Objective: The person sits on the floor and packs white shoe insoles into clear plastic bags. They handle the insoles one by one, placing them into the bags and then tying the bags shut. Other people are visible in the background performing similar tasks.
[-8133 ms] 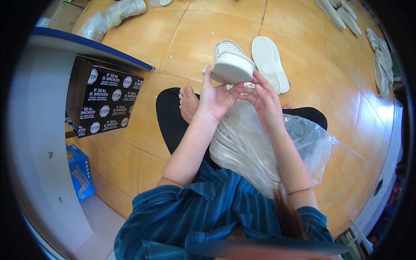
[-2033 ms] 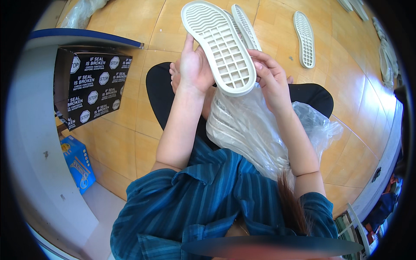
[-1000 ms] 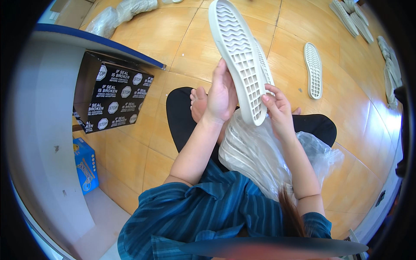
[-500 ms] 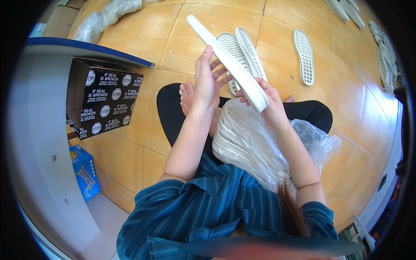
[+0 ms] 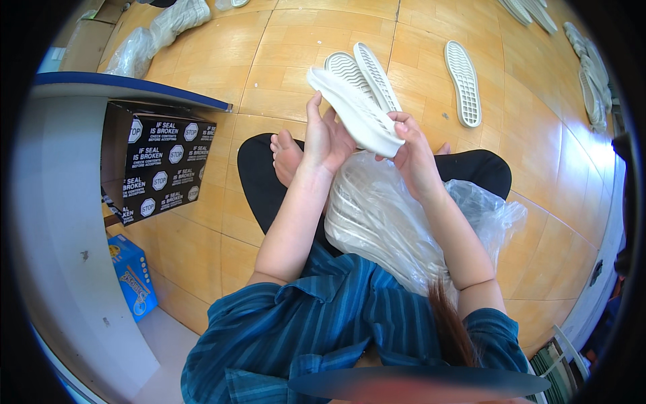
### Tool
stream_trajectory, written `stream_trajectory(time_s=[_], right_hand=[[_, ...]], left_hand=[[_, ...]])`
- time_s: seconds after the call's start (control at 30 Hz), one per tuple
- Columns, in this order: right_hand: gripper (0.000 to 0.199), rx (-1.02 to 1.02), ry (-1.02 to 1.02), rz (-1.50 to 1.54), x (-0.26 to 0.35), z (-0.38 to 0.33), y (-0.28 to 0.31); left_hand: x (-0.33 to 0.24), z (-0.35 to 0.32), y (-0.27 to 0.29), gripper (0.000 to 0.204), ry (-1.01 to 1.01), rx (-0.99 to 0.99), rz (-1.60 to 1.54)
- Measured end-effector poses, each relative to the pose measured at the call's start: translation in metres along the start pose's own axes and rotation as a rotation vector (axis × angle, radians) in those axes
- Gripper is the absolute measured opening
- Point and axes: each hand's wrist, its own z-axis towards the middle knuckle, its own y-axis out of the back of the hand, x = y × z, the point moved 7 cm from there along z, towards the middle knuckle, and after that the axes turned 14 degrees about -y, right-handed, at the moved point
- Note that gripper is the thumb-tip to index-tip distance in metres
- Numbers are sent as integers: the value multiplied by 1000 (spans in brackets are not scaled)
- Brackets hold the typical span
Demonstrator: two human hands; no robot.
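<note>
A white shoe sole (image 5: pixel 356 113) is held between my two hands above my lap, tilted with its far end to the left. My left hand (image 5: pixel 328 138) supports its left edge, thumb up along the side and fingers underneath. My right hand (image 5: pixel 410 149) grips the nearer right end between thumb and fingers. In my lap lies a clear plastic bag (image 5: pixel 383 209) full of more white soles. Just beyond the held sole, a wavy-patterned sole (image 5: pixel 346 69) and a grid-patterned sole (image 5: pixel 378 75) lie on the floor, partly hidden.
A single sole (image 5: pixel 463 84) lies on the wooden floor to the right, with more soles (image 5: pixel 528 12) farther back. Bagged soles (image 5: pixel 592 81) line the far right. On the left stand a blue-edged panel (image 5: pixel 134 84), a black printed box (image 5: pixel 168 158) and a blue box (image 5: pixel 132 276).
The held sole has turned from edge-on to showing more of its broad face, and its far end has dropped lower. Both hands still hold it.
</note>
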Motion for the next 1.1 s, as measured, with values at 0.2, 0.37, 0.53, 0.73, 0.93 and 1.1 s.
stream_trajectory(time_s=[0.2,0.37,0.53,0.73,0.93,1.1], right_hand=[[67,-139,573,-914,32,-22,-25],[63,7,449,-683,19,-18,-23],[35,54,297,-446,8,-4,-12],[32,56,153,-455,-5,6,-2],[36,102,-110,-385,-25,14,-1],[37,243,-141,-409,-28,5,-16]], left_hand=[[-11,6,-10,77,-125,77,210],[-15,6,-6,88,-97,37,173],[-24,4,-5,74,-212,-38,201],[-35,-1,-15,64,-272,17,238],[-43,-10,-31,69,-361,175,266],[-45,-18,-44,91,-315,344,117]])
